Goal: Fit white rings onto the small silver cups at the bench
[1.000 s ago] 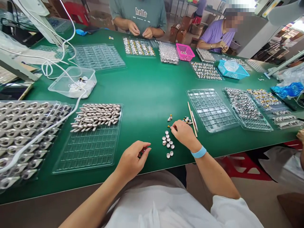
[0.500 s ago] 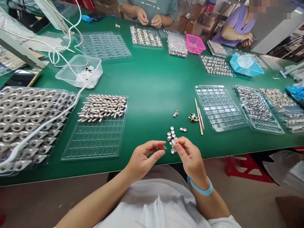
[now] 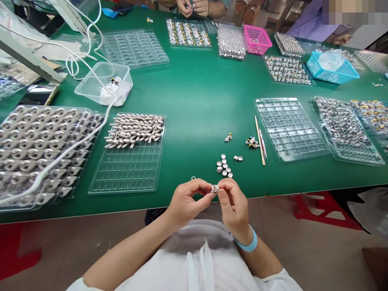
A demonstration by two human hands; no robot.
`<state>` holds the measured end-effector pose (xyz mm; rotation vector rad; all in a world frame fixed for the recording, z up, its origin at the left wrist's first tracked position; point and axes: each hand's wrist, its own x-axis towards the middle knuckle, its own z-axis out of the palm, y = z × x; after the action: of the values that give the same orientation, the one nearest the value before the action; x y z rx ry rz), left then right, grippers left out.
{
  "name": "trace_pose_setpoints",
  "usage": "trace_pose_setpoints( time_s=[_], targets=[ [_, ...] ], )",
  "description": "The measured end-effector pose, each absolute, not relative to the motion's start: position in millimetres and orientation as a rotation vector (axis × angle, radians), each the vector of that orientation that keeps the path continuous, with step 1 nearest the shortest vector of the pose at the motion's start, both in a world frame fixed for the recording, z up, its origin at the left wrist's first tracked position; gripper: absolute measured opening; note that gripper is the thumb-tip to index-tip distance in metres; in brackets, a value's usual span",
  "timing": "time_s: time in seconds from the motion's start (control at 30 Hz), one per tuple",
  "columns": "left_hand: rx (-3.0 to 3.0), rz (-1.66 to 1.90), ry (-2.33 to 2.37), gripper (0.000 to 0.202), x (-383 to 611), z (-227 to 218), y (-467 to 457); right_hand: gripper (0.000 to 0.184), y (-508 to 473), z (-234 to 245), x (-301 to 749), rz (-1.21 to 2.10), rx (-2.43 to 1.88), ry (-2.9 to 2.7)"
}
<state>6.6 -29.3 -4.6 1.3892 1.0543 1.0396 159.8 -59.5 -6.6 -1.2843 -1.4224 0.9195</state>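
Observation:
My left hand (image 3: 185, 201) and my right hand (image 3: 233, 204) meet at the near edge of the green table (image 3: 194, 101). Their fingertips pinch one small silver part (image 3: 215, 188) between them. Just beyond the hands lies a cluster of small silver caps (image 3: 223, 166), with two more caps (image 3: 238, 158) to its right. A tiny ring (image 3: 193, 178) lies on the table by my left hand. My right wrist wears a blue band (image 3: 247, 244).
A clear tray (image 3: 130, 151) with silver pieces in its far rows lies left of the hands, beside a fuller tray (image 3: 39, 149) crossed by a white cable. A wooden stick (image 3: 260, 139), tweezers and an empty clear tray (image 3: 289, 127) lie right. Other people work at the far edge.
My right hand came back from the caps on the table with a small part. Both hands moved together at the table's edge and now pinch it jointly.

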Motion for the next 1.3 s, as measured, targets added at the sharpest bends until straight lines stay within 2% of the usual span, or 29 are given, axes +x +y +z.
trace_pose_setpoints(
  time_s=[0.2, 0.33, 0.5, 0.67, 0.77, 0.97, 1.17, 1.3],
  targets=[
    [1.615, 1.147, 1.083, 0.008, 1, 2, -28, 0.021, -59, -9, 166, 0.758, -1.164, -1.604],
    [1.968, 1.225, 0.976, 0.017, -5, 5, -25, 0.023, -57, -11, 171, 0.914, -1.009, -1.543],
    [2.309, 1.173, 0.855, 0.025, -8, 6, -24, 0.039, -48, -4, 176, 1.119, -0.964, -1.554],
    [2.417, 1.178, 0.915, 0.025, -5, 3, -26, 0.009, -44, 2, 177, 1.019, -1.150, -1.681],
    [2.436, 1.189, 0.996, 0.024, -2, -1, -27, 0.005, -47, -2, 176, 0.949, -1.204, -1.668],
    [2.242, 1.157, 1.048, 0.020, 5, -6, -31, 0.011, -49, -10, 175, 0.817, -1.182, -1.672],
    [1.595, 0.777, 1.016, 0.016, 3, 6, -28, 0.011, -49, -8, 184, 0.794, -1.180, -1.744],
    [1.460, 0.658, 1.008, 0.016, 2, 10, -23, 0.013, -47, -9, 191, 0.715, -1.149, -1.868]
  ],
)
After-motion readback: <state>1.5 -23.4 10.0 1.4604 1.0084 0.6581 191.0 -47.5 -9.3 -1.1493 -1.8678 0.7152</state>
